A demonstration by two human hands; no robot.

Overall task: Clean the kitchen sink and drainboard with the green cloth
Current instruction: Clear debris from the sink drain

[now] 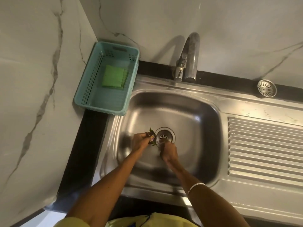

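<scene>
Both my hands are down in the steel sink (196,112) beside the drain (165,136). My left hand (141,141) grips a bunch of dark green leaf scraps (152,136) just left of the drain. My right hand (168,153) is blurred, its fingers curled down at the drain's near edge; whether it holds anything cannot be made out. The folded green cloth (114,77) lies inside a teal plastic basket (85,99) on the counter left of the sink. The ribbed drainboard (265,149) stretches to the right.
A curved steel tap (190,63) stands behind the basin. A loose round drain strainer (266,88) lies on the black ledge at the back right. Marble walls close off the left and back. A white bangle (196,185) circles my right wrist.
</scene>
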